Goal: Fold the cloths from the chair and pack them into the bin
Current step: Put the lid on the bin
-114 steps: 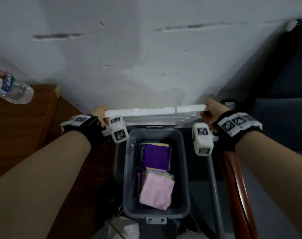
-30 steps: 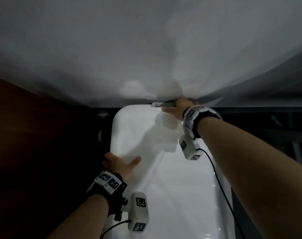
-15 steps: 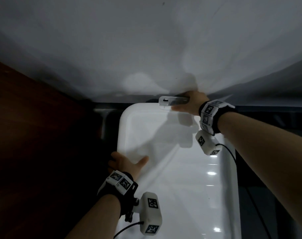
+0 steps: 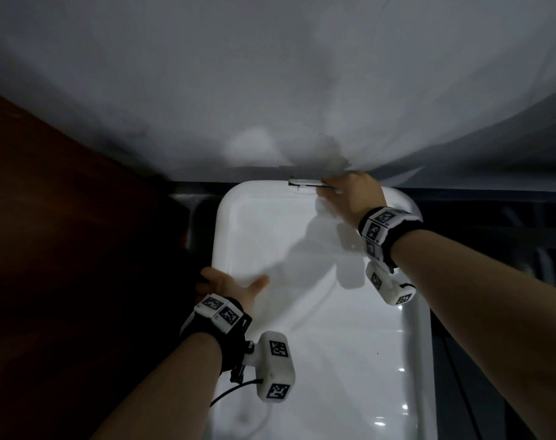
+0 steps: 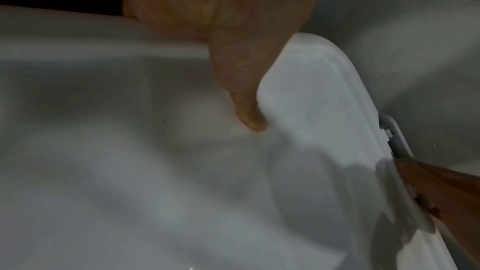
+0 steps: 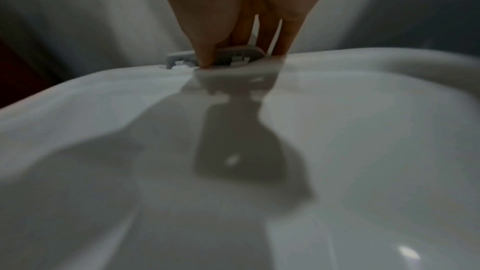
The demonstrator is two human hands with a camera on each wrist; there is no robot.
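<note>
The bin's white lid [image 4: 318, 328] lies flat over the bin, hiding the bin and the folded cloths under it. My right hand [image 4: 330, 189] reaches to the lid's far end and pinches the grey latch [image 4: 302, 182] there; in the right wrist view the thumb [image 6: 205, 48] sits on top of the latch [image 6: 233, 53] with fingers behind it. My left hand [image 4: 235, 282] grips the lid's left edge. Its thumb [image 5: 244, 93] rests on the lid [image 5: 311, 110], and its fingers go over the rim, out of sight.
A dark brown wooden surface [image 4: 64, 249] runs along the left of the bin. A white wall [image 4: 270, 74] rises just behind the latch. To the right is a dark frame or seat [image 4: 492, 223]. A black cable [image 4: 235, 392] hangs from the left wrist camera.
3.8 s ago the bin stood open showing folded cloths, with both hands holding the lid upright. The lid now covers it. Over the last second both hands keep their places.
</note>
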